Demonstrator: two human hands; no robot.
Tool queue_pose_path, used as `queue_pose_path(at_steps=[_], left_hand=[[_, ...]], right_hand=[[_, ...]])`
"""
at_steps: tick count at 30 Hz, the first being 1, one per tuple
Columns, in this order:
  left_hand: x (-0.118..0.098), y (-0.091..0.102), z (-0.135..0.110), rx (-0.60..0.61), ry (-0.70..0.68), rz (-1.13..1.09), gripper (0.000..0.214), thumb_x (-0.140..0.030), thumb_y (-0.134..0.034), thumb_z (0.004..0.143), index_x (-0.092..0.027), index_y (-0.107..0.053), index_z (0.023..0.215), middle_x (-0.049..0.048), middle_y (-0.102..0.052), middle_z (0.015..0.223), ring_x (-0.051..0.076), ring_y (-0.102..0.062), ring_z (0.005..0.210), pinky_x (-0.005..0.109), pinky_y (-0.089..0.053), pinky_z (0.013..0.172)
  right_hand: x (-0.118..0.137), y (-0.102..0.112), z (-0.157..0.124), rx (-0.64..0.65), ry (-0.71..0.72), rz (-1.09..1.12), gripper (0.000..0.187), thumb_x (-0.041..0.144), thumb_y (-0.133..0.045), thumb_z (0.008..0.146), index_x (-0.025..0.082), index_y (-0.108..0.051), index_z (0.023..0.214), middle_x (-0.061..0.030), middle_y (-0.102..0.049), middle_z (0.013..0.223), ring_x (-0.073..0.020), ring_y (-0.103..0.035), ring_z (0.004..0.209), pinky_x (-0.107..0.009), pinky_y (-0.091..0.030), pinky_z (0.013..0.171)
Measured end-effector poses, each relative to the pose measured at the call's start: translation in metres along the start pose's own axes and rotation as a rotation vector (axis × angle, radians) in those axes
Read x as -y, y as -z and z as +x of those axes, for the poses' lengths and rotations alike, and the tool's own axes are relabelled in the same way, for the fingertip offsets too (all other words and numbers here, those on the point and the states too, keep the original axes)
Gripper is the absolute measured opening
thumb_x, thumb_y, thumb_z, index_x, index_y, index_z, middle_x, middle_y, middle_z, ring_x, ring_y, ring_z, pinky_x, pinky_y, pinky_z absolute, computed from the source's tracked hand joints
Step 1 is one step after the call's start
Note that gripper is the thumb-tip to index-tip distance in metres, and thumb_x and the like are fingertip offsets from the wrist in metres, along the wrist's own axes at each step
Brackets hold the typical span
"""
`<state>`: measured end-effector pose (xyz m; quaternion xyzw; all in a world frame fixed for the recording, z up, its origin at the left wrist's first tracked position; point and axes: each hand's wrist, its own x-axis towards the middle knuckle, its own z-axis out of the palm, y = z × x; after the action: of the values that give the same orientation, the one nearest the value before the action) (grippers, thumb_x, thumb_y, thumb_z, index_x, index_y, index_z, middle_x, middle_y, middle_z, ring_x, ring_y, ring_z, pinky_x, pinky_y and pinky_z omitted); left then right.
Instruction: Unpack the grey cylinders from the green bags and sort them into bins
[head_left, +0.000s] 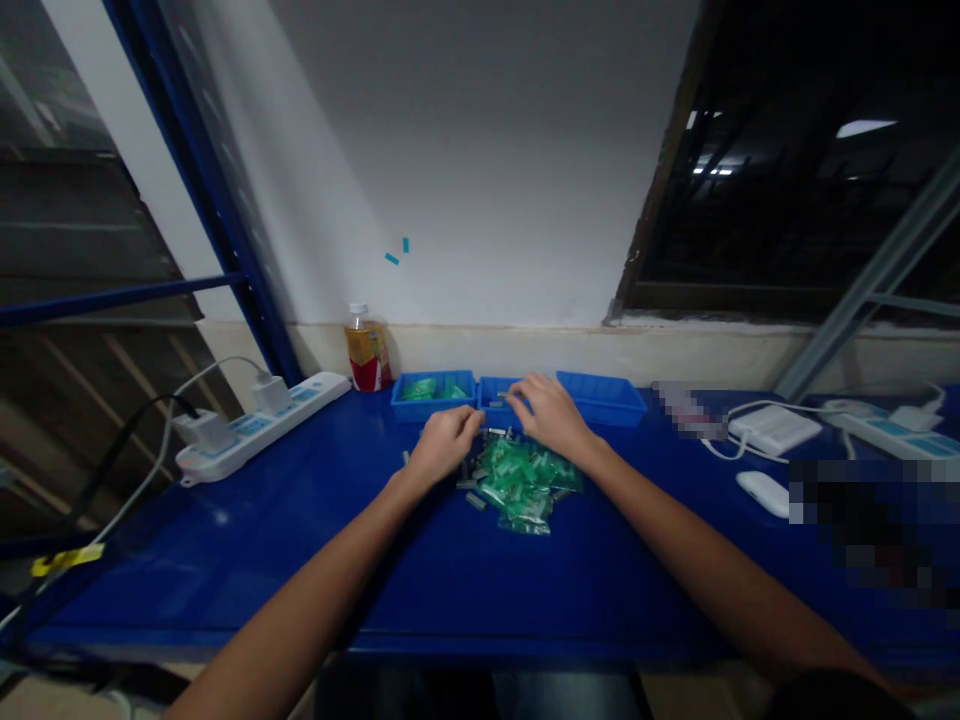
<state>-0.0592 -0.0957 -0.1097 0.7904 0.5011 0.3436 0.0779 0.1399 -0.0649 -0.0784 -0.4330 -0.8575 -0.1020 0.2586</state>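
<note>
Green translucent plastic parts (525, 485) heaped at centre frame on the blue counter (225, 540), just below both hands
Right hand (550, 413) nearest, fingers curled at the middle blue plastic tray (491, 398); left hand (442, 442) curled just left of the heap; what either grips, cannot tell; left blue tray (433, 388) holds green parts

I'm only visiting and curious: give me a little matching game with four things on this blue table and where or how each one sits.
Things:
1. bottle
2. power strip
3. pile of green pieces
4. left-most blue tray

Places or states:
A. loose on the table, right by the left hand and right hand
B. at the left end, with chargers plugged in
C. has green pieces inside
D. standing upright against the wall

Pairs: 1-D, 2-B, 3-A, 4-C
</note>
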Motion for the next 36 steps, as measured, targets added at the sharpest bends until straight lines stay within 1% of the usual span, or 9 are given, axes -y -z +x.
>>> queue_pose_path(at_steps=[3,7,10,14,17,21,25,32,36], left_hand=[[0.012,-0.001,-0.001,0.037,0.009,0.077,0.023,-0.028,-0.043,0.088,-0.020,-0.064,0.097,0.0072,-0.068,0.093,0.022,-0.062,0.086,0.030,-0.044,0.077],[0.015,-0.004,0.000,0.156,0.037,0.299,0.026,-0.030,-0.046,0.087,-0.023,-0.061,0.107,0.0086,-0.065,0.095,0.023,-0.062,0.085,0.030,-0.046,0.071],[0.011,-0.006,0.002,0.195,0.048,0.391,0.022,-0.034,-0.048,0.087,-0.023,-0.061,0.100,0.0086,-0.064,0.095,0.024,-0.061,0.087,0.031,-0.046,0.071],[0.008,-0.009,0.003,0.209,0.066,0.415,0.014,-0.031,-0.050,0.086,-0.022,-0.059,0.091,0.0074,-0.063,0.092,0.023,-0.059,0.087,0.031,-0.044,0.072],[0.009,-0.010,0.003,0.202,0.071,0.409,0.010,-0.027,-0.050,0.085,-0.021,-0.058,0.086,0.0076,-0.063,0.090,0.023,-0.057,0.086,0.032,-0.043,0.073],[0.011,-0.010,0.001,0.185,0.074,0.331,0.009,-0.024,-0.050,0.085,-0.020,-0.057,0.086,0.0070,-0.063,0.088,0.022,-0.056,0.084,0.031,-0.042,0.073],[0.016,-0.011,0.000,0.164,0.070,0.230,0.008,-0.023,-0.049,0.086,-0.019,-0.057,0.088,0.0050,-0.064,0.085,0.019,-0.056,0.082,0.028,-0.041,0.072],[0.022,-0.015,0.000,0.112,0.052,0.142,0.008,-0.024,-0.052,0.085,-0.019,-0.058,0.086,0.0042,-0.065,0.083,0.019,-0.057,0.079,0.028,-0.041,0.069],[0.021,-0.012,0.001,0.052,0.065,0.088,0.008,-0.023,-0.053,0.085,-0.018,-0.059,0.087,0.0041,-0.066,0.082,0.019,-0.058,0.078,0.029,-0.042,0.070]], right_hand=[[-0.027,-0.006,0.035,0.180,-0.131,-0.048,0.024,0.032,-0.048,0.090,0.016,-0.065,0.092,-0.0108,-0.066,0.093,-0.0206,-0.059,0.087,-0.028,-0.040,0.074],[-0.044,-0.019,0.070,0.346,-0.120,-0.055,0.016,0.032,-0.060,0.082,0.019,-0.069,0.083,-0.0070,-0.070,0.081,-0.0187,-0.063,0.075,-0.025,-0.040,0.064],[-0.042,-0.028,0.077,0.439,-0.114,-0.070,0.015,0.031,-0.063,0.078,0.019,-0.071,0.082,-0.0088,-0.071,0.082,-0.0206,-0.064,0.076,-0.025,-0.041,0.061],[-0.041,-0.036,0.073,0.576,-0.111,-0.078,0.007,0.018,-0.066,0.071,0.018,-0.072,0.074,-0.0099,-0.072,0.078,-0.0227,-0.066,0.073,-0.026,-0.041,0.056],[-0.040,-0.040,0.072,0.638,-0.092,-0.070,0.014,0.014,-0.062,0.071,0.019,-0.073,0.079,-0.0082,-0.073,0.083,-0.0215,-0.066,0.076,-0.024,-0.041,0.057],[-0.036,-0.042,0.078,0.675,-0.072,-0.079,0.016,0.018,-0.061,0.074,0.019,-0.072,0.085,-0.0072,-0.073,0.089,-0.0203,-0.066,0.081,-0.022,-0.043,0.061],[-0.030,-0.043,0.084,0.674,-0.063,-0.118,0.021,0.029,-0.065,0.075,0.016,-0.071,0.091,-0.0098,-0.072,0.092,-0.0219,-0.066,0.084,-0.022,-0.045,0.063],[-0.015,-0.050,0.092,0.567,0.000,-0.165,0.027,0.028,-0.065,0.077,0.012,-0.070,0.098,-0.0176,-0.068,0.104,-0.0267,-0.064,0.098,-0.027,-0.046,0.078],[-0.010,-0.043,0.095,0.481,-0.020,-0.135,0.025,0.029,-0.067,0.075,0.011,-0.070,0.092,-0.0175,-0.070,0.097,-0.0268,-0.065,0.093,-0.027,-0.046,0.075]])
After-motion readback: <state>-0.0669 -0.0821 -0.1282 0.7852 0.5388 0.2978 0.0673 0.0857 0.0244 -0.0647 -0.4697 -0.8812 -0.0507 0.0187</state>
